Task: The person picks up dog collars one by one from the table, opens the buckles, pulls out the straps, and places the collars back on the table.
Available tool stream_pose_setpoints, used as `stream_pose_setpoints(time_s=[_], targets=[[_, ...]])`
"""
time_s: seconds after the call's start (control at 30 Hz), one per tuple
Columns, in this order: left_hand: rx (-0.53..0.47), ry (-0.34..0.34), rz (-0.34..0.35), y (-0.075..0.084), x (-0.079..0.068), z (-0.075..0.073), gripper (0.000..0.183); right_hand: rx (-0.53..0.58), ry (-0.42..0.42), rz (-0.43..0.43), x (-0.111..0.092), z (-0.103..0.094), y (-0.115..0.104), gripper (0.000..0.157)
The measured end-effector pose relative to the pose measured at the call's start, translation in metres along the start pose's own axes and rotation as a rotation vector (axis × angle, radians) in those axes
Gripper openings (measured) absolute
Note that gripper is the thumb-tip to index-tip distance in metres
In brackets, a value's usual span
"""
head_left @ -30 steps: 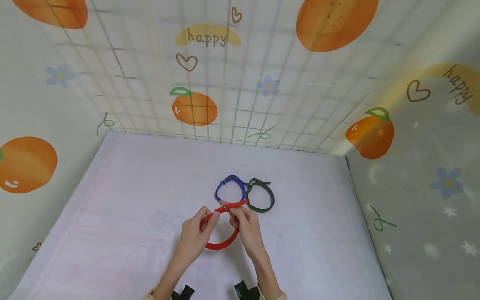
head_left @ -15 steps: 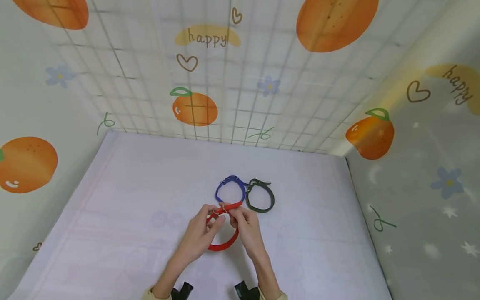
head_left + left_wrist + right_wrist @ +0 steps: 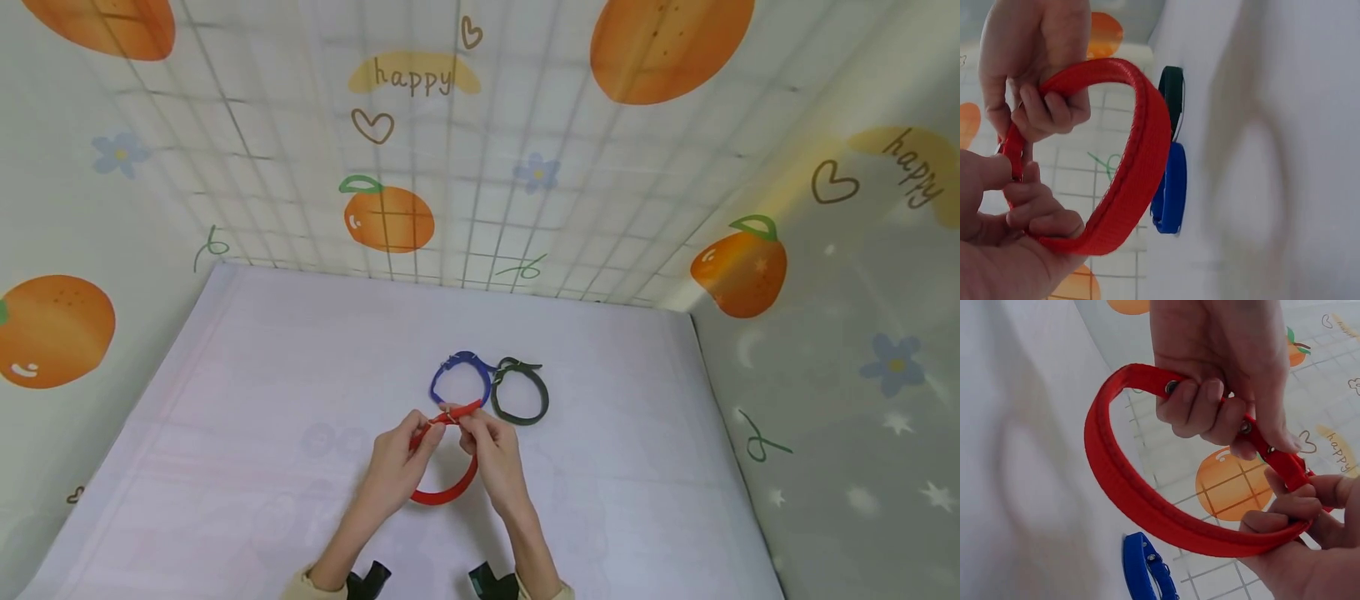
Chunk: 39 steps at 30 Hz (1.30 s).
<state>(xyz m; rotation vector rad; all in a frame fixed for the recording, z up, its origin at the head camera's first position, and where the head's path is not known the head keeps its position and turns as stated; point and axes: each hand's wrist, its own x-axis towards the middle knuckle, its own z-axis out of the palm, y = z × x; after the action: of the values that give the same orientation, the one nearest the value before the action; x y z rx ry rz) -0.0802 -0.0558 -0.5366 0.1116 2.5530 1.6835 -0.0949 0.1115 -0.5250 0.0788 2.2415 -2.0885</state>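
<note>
A red buckled collar [image 3: 444, 499], shaped in a loop, is held above the table by both hands. My left hand [image 3: 395, 463] pinches the strap just left of the metal buckle, thumb on top. On the other side, my right hand [image 3: 495, 461] pinches the strap by the buckle, its free end pointing right. Metal eyelets show along the red collar [image 3: 1132, 494] in the right wrist view. Fingers partly hide the buckle. Beyond the hands lie a blue collar [image 3: 433, 383] and a dark green collar [image 3: 545, 402], side by side and touching.
A white-covered table [image 3: 247, 400] lies under the hands. Its back meets a curtain [image 3: 300, 208] printed with oranges and a grid, and a grey printed cloth [image 3: 840, 450] hangs at the right.
My left thumb lifted off the strap half a second ago and now presses on it again. The red strap's free end has drawn back a little to the left. My right hand stays about still.
</note>
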Motion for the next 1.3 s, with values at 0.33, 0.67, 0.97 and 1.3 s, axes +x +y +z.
stream_pose_setpoints(time_s=[0.33,0.67,0.97,1.3], targets=[[0.025,0.077,-0.022,0.005,-0.002,0.007,0.030,0.084,0.072,0.005,-0.001,0.007,0.002,0.032],[-0.029,-0.117,0.048,0.000,0.002,-0.003,0.027,0.103,0.114,0.023,0.001,-0.002,0.000,0.031],[-0.040,-0.095,0.006,0.002,0.003,-0.004,0.021,0.096,0.093,0.037,0.002,0.002,0.003,0.032],[-0.022,-0.016,-0.054,0.009,-0.001,0.003,0.033,0.117,0.130,0.005,0.000,0.005,0.002,0.032]])
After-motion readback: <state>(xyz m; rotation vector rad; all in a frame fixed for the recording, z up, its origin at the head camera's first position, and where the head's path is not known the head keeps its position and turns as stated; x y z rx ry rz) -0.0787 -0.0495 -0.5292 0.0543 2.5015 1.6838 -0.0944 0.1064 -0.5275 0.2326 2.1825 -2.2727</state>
